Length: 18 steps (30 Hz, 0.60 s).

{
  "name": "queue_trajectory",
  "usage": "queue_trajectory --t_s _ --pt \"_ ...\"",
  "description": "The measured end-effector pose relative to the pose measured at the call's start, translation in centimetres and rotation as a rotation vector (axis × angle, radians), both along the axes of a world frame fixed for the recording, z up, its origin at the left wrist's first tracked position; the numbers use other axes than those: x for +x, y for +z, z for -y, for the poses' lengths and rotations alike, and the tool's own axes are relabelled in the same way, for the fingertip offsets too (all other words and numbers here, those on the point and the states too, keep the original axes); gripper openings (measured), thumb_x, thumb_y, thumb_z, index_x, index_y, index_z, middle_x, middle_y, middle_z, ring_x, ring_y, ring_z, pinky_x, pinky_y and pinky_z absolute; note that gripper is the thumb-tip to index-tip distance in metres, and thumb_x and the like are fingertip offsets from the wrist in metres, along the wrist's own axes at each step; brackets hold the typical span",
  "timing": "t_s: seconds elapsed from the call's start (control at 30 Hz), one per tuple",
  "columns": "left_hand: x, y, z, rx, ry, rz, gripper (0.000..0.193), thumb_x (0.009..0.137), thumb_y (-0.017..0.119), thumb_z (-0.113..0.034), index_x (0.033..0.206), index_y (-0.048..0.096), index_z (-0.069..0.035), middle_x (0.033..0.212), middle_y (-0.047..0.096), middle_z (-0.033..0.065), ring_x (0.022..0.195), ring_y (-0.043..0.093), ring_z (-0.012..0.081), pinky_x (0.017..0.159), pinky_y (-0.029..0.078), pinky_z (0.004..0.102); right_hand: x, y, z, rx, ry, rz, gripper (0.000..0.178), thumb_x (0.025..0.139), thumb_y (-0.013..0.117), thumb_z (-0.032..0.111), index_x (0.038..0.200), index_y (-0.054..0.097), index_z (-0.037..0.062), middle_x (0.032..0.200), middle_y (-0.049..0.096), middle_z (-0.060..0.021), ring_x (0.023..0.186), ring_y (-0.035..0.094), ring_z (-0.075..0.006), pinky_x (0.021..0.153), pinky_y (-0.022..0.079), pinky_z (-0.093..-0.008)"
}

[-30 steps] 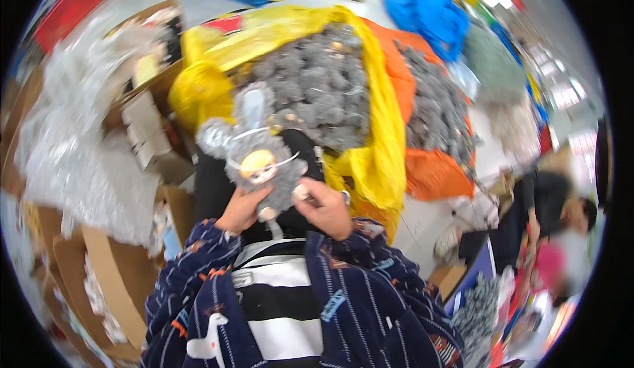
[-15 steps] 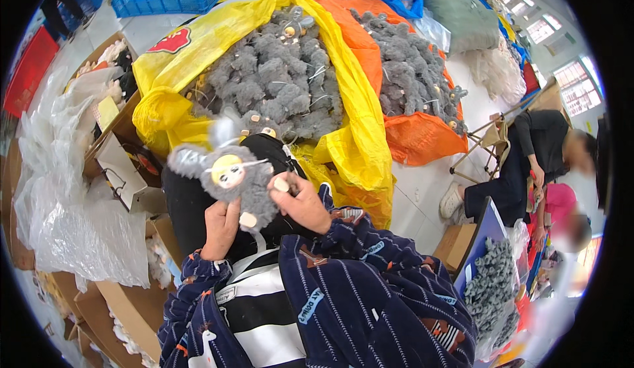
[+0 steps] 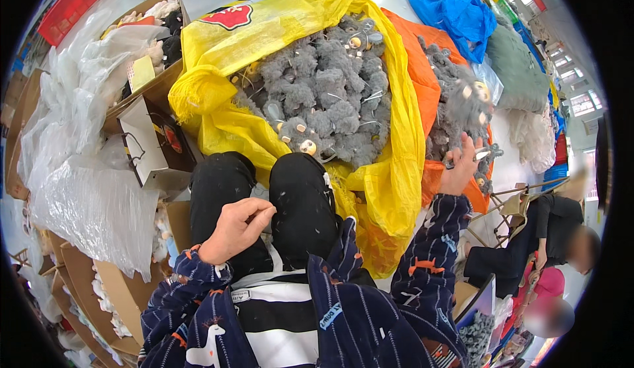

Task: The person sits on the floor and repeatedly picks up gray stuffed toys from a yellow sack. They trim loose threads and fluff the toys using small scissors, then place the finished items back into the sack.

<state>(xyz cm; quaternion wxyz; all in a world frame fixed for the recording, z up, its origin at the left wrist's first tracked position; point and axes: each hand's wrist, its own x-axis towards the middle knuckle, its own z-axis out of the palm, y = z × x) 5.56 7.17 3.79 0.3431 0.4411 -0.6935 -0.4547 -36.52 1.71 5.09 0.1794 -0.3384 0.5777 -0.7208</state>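
My right hand [image 3: 460,168] is stretched out over the orange sack [image 3: 432,110], its fingers spread. Just past its fingertips a grey plush doll [image 3: 470,104] is blurred by motion, apparently in the air and apart from the hand. A small dark shape by the fingers is too unclear to name. My left hand [image 3: 239,228] rests above my lap with the fingers curled together; nothing shows in it, though its palm side is hidden. Ahead of my knees, a yellow sack [image 3: 413,170] lies open, heaped with grey plush dolls [image 3: 323,84], some with loose white strings.
At the left stand cardboard boxes [image 3: 129,282], a clear plastic sheet [image 3: 99,203] and a white paper bag [image 3: 142,147]. A blue bundle [image 3: 452,14] and a grey-green sack [image 3: 518,71] lie at the far right. Another person [image 3: 512,242] sits to the right.
The plush doll has left my two hands and is over the orange sack. My right hand has swung right and opened; my left stays near my lap. The view has shifted left.
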Motion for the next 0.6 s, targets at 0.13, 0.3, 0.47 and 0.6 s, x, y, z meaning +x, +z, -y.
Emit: queue_trajectory --t_s 0.13,0.3,0.47,0.6 --pt "-2.3 -1.5 1.2 0.074 -0.068 -0.046 0.007 0.08 0.058 -0.005 0.084 0.059 0.0 0.071 0.058 0.011 0.06 0.058 0.018 0.055 0.046 0.0258 2.3 -7.5 3.4 0.367 0.097 0.086 0.023 0.083 0.059 0.019 0.1 0.057 0.0042 0.092 0.057 -0.0025 0.051 0.042 -0.0065 0.045 0.035 -0.0175" --pt "-3.8 -2.6 2.0 -0.006 -0.314 0.147 0.01 0.078 0.06 -0.013 0.083 0.06 -0.004 0.073 0.059 0.0097 0.067 0.058 0.0265 0.059 0.048 0.0336 11.9 -19.5 5.7 0.663 0.547 -0.166 0.026 0.081 0.061 0.023 0.093 0.063 0.0001 0.084 0.065 -0.0074 0.078 0.059 -0.0134 0.075 0.045 -0.0271" --pt "-4.1 -2.4 2.9 0.197 -0.301 0.006 0.008 0.079 0.058 -0.006 0.085 0.059 -0.002 0.071 0.058 0.0105 0.064 0.058 0.0238 0.058 0.046 0.0295 19.7 -21.1 10.4 0.883 0.496 -0.408 0.041 0.073 0.066 0.034 0.094 0.061 -0.0006 0.08 0.064 -0.017 0.073 0.063 -0.0268 0.067 0.048 -0.033" --pt "-4.1 -2.4 3.2 0.329 -0.335 -0.057 0.011 0.082 0.058 -0.01 0.087 0.06 -0.001 0.077 0.06 0.0104 0.068 0.059 0.0218 0.061 0.047 0.028 20.9 -26.9 12.4 0.813 0.376 -0.302 0.04 0.07 0.065 0.031 0.091 0.06 -0.0034 0.076 0.064 -0.0184 0.07 0.063 -0.0271 0.065 0.047 -0.0352"
